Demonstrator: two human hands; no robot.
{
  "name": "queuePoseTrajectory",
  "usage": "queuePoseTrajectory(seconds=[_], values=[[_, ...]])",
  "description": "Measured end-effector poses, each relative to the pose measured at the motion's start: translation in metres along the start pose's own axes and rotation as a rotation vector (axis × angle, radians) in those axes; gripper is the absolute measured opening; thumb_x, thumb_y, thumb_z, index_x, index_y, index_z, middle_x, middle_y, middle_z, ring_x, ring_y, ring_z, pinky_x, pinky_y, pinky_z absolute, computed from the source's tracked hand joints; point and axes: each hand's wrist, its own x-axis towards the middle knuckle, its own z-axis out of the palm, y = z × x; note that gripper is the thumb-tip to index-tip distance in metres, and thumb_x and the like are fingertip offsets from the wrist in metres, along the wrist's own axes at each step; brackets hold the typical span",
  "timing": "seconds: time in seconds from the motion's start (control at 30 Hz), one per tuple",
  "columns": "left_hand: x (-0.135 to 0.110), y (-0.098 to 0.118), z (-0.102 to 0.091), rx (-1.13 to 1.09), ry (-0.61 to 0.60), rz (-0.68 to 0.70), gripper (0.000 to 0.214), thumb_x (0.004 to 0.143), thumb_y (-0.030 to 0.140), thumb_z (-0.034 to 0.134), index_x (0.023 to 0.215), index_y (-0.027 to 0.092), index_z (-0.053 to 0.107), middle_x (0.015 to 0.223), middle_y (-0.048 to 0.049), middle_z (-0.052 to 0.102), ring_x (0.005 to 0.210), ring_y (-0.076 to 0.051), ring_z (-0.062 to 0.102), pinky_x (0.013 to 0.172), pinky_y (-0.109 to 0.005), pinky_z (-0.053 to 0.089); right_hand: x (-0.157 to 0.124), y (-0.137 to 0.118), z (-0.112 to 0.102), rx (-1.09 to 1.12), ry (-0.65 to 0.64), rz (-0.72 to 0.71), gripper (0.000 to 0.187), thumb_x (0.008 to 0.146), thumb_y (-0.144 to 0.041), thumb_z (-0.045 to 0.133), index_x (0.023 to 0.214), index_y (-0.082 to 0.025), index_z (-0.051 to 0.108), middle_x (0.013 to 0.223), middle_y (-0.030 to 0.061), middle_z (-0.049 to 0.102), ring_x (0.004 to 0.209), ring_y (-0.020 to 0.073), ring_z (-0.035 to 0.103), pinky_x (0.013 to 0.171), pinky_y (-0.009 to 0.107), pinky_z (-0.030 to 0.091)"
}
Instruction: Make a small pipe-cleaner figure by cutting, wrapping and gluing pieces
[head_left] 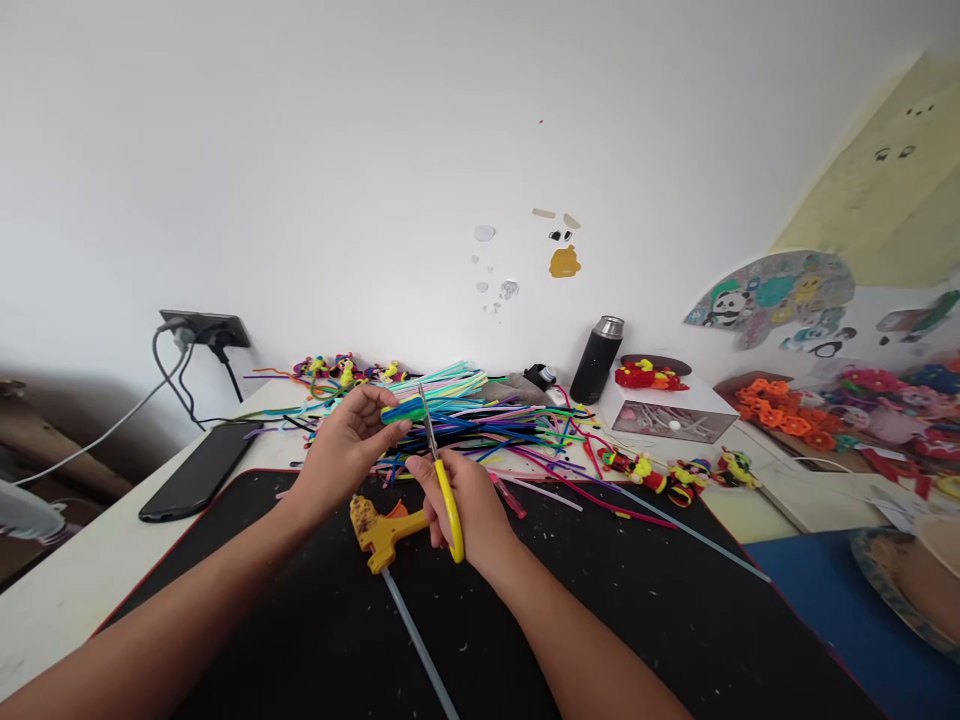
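A white wall (337, 200) rises beyond both hands. Under them stretches a pale table (45, 610), and on it, directly below the grip, a black mat (300, 620). Just past the fingers lies a heap of colorful fuzzy stems (517, 425). The drawer box (671, 408) stands farther off, right of the hands; a dark phone (199, 472) lies well to their left, and a black flask (598, 362) leans beyond and right. The left hand (341, 443) pinches its fingers together; the right hand (476, 505) curls around yellow-handled scissors (452, 515). A yellow glue gun (379, 535) lies just left of the right hand. Smallest, a blue-and-green fuzzy piece (403, 409) sits in the left fingertips, at the blades; whether they touch it, I cannot tell.
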Motion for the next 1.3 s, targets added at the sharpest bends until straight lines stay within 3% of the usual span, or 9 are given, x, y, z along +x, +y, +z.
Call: queuePoseTrajectory(seconds=[0.13, 0.3, 0.5, 0.63, 0.73, 1.07, 1.3], values=[[0.0, 0.0, -0.001, -0.032, 0.011, -0.017, 0.043, 0.076, 0.042, 0.093, 0.097, 0.024, 0.06, 0.084, 0.0043, 0.063, 0.076, -0.016, 0.064, 0.07, -0.027, 0.053, 0.001, 0.002, -0.001, 0.014, 0.005, 0.004, 0.057, 0.087, -0.079, 0.069, 0.09, -0.022, 0.064, 0.049, -0.0084, 0.053, 0.03, 0.011, 0.05, 0.03, 0.019, 0.032], [0.0, -0.002, -0.001, -0.123, -0.029, -0.069, 0.039, 0.085, 0.045, 0.088, 0.103, 0.024, 0.061, 0.073, 0.0044, 0.066, 0.071, -0.017, 0.064, 0.068, -0.028, 0.051, 0.005, 0.007, -0.002, 0.148, 0.017, 0.009, 0.063, 0.085, -0.084, 0.065, 0.09, -0.022, 0.059, 0.051, -0.0077, 0.056, 0.03, 0.0112, 0.052, 0.029, 0.018, 0.033], [0.0, 0.001, 0.001, -0.311, -0.026, -0.193, 0.042, 0.079, 0.046, 0.092, 0.103, 0.022, 0.067, 0.075, 0.0017, 0.071, 0.067, -0.015, 0.064, 0.062, -0.026, 0.049, 0.006, -0.002, -0.002, 0.247, 0.025, 0.003, 0.083, 0.077, -0.095, 0.06, 0.106, -0.017, 0.064, 0.05, -0.0053, 0.06, 0.033, 0.0136, 0.055, 0.033, 0.02, 0.04], [0.001, 0.003, 0.001, -0.367, -0.026, -0.261, 0.041, 0.076, 0.049, 0.093, 0.094, 0.02, 0.07, 0.074, -0.0006, 0.072, 0.064, -0.015, 0.064, 0.06, -0.026, 0.049, 0.007, -0.003, -0.001, 0.249, 0.038, 0.014, 0.083, 0.074, -0.094, 0.063, 0.106, -0.018, 0.063, 0.05, -0.0051, 0.061, 0.035, 0.0152, 0.058, 0.034, 0.021, 0.042], [0.001, 0.002, 0.0, -0.341, -0.065, -0.268, 0.041, 0.077, 0.052, 0.092, 0.089, 0.02, 0.07, 0.074, -0.0023, 0.073, 0.062, -0.015, 0.065, 0.058, -0.025, 0.049, 0.008, 0.001, -0.002, 0.26, 0.06, 0.009, 0.08, 0.072, -0.092, 0.068, 0.103, -0.019, 0.062, 0.053, -0.0044, 0.063, 0.036, 0.0141, 0.057, 0.033, 0.02, 0.04], [-0.005, -0.007, 0.003, -0.16, -0.248, -0.254, 0.043, 0.086, 0.061, 0.082, 0.102, 0.022, 0.07, 0.075, -0.0012, 0.074, 0.061, -0.016, 0.064, 0.054, -0.024, 0.046, 0.009, -0.005, -0.01, 0.321, 0.171, -0.075, 0.067, 0.079, -0.089, 0.066, 0.081, -0.023, 0.053, 0.049, -0.0033, 0.058, 0.032, 0.012, 0.049, 0.032, 0.022, 0.036], [-0.006, -0.007, 0.007, -0.135, -0.279, -0.246, 0.045, 0.086, 0.064, 0.08, 0.097, 0.021, 0.068, 0.066, 0.0008, 0.069, 0.059, -0.015, 0.061, 0.055, -0.024, 0.045, 0.009, 0.001, -0.007, 0.316, 0.094, -0.085, 0.065, 0.079, -0.083, 0.072, 0.095, -0.022, 0.058, 0.053, -0.005, 0.062, 0.034, 0.0127, 0.052, 0.033, 0.022, 0.04]])
